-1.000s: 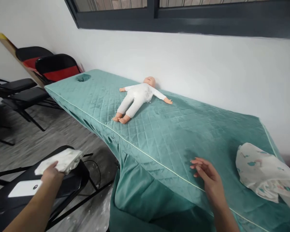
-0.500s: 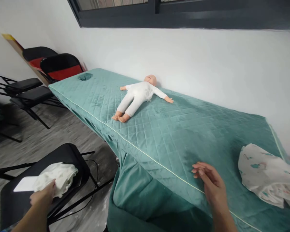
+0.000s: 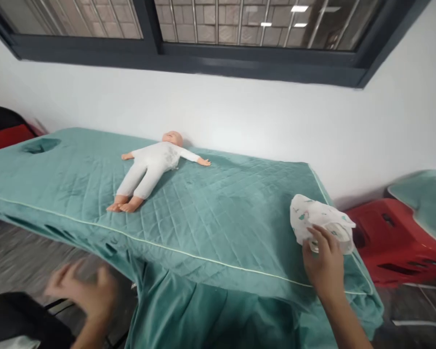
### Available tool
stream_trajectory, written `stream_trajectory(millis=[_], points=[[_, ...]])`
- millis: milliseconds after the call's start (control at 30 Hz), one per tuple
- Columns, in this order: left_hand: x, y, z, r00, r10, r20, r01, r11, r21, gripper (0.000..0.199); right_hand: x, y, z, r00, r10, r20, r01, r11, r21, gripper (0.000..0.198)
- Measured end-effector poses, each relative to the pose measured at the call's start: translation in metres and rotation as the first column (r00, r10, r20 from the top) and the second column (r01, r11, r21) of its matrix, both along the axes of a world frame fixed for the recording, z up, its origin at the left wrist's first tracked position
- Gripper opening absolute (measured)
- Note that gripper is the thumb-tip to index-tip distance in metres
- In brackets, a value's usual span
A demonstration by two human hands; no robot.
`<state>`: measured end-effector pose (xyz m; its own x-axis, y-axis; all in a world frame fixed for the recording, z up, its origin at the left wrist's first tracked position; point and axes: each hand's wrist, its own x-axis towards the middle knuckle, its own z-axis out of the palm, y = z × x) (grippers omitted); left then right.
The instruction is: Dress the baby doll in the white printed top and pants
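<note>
My right hand [image 3: 324, 264] is over the near side of a white cloth with a green print [image 3: 302, 213], at the right end of the padded table; its fingers are extended and touch or nearly touch the cloth. A pale, rounded item with small markings [image 3: 339, 233] shows beside the fingertips; its kind is unclear. My left hand [image 3: 85, 291], smeared by motion, hangs in front of the table's near edge, fingers apart and nothing in them. A baby doll [image 3: 150, 162] in a white suit lies on its back, arms spread, on the green quilted cover [image 3: 218, 218].
A black chair [image 3: 22, 315] stands at the lower left, with part of a pale cloth [image 3: 20, 342] on it. Past the table's right end is a red plastic stool [image 3: 396, 237]. A dark-framed window [image 3: 240, 60] is in the wall behind. The cover has a hole [image 3: 41, 145] at left.
My view has turned to the right. My left hand has come away from the pale cloth on the chair. My right hand has moved right, to the printed cloth.
</note>
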<state>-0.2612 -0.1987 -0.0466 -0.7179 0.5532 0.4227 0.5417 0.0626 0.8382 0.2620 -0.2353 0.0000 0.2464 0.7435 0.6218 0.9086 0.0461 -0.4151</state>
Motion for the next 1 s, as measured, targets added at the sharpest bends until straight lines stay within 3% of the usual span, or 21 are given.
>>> stream_trajectory(millis=[67,133,167,200,233,267,300,400,467,567,600,633,733,800,833,900,1000], points=[[0.058,0.022,-0.008,0.979,-0.08,-0.188,0.108,0.984,0.142,0.041,0.026,0.0,0.003,0.988,-0.118,0.103,0.118,0.993,0.008,0.045],[0.121,0.042,-0.006,0.941,-0.277,-0.194,0.308,0.939,0.153,0.033,0.05,0.004,0.004,0.976,-0.18,0.119,0.184,0.983,-0.024,0.056],[0.153,0.052,-0.002,0.889,-0.428,-0.161,0.449,0.883,0.135,0.029,0.059,0.009,0.004,0.976,-0.194,0.098,0.199,0.979,-0.05,0.062],[0.182,0.06,0.003,0.787,-0.604,-0.123,0.616,0.782,0.099,0.025,0.068,0.014,0.004,0.978,-0.199,0.063,0.204,0.975,-0.084,0.067],[0.21,0.068,0.008,0.636,-0.768,-0.071,0.771,0.636,0.031,0.023,0.075,0.02,0.004,0.98,-0.199,0.019,0.199,0.972,-0.122,0.071],[0.234,0.074,0.013,0.471,-0.882,-0.009,0.881,0.471,-0.042,0.025,0.079,0.027,0.005,0.98,-0.195,-0.026,0.189,0.968,-0.165,0.071],[0.255,0.079,0.018,0.357,-0.933,0.035,0.932,0.354,-0.074,0.027,0.082,0.034,0.007,0.979,-0.194,-0.065,0.177,0.962,-0.21,0.068],[0.296,0.087,0.026,0.153,-0.988,0.001,0.98,0.151,-0.133,0.038,0.072,0.056,0.02,0.978,-0.195,-0.081,0.16,0.935,-0.317,0.046],[0.308,0.087,0.028,0.062,-0.997,-0.035,0.987,0.066,-0.143,0.048,0.051,0.069,0.034,0.988,-0.148,-0.04,0.127,0.938,-0.324,0.037],[0.311,0.084,0.027,-0.009,-0.999,0.033,0.998,-0.012,-0.069,0.068,0.002,0.09,0.055,0.996,0.077,-0.048,-0.085,0.972,-0.22,0.033],[0.31,0.084,0.027,0.001,-0.997,0.081,1.0,0.001,0.0,0.072,-0.016,0.098,0.061,0.98,0.186,-0.068,-0.195,0.962,-0.192,0.032],[0.308,0.085,0.026,0.043,-0.99,0.133,0.995,0.055,0.089,0.072,-0.034,0.105,0.066,0.956,0.279,-0.089,-0.29,0.94,-0.178,0.032],[0.302,0.089,0.022,0.306,-0.912,0.273,0.871,0.384,0.306,0.056,-0.079,0.123,0.077,0.893,0.418,-0.168,-0.438,0.892,-0.114,0.033],[0.298,0.094,0.019,0.454,-0.83,0.322,0.762,0.55,0.342,0.039,-0.095,0.13,0.081,0.88,0.434,-0.193,-0.456,0.886,-0.087,0.032],[0.297,0.096,0.018,0.497,-0.803,0.33,0.726,0.593,0.348,0.031,-0.097,0.133,0.083,0.878,0.443,-0.178,-0.464,0.88,-0.099,0.033],[0.296,0.098,0.018,0.532,-0.778,0.334,0.68,0.628,0.378,0.015,-0.092,0.137,0.086,0.883,0.464,-0.077,-0.47,0.868,-0.159,0.034],[0.295,0.1,0.019,0.476,-0.8,0.366,0.664,0.6,0.447,0.006,-0.067,0.14,0.088,0.899,0.394,0.19,-0.347,0.907,-0.238,0.037]])
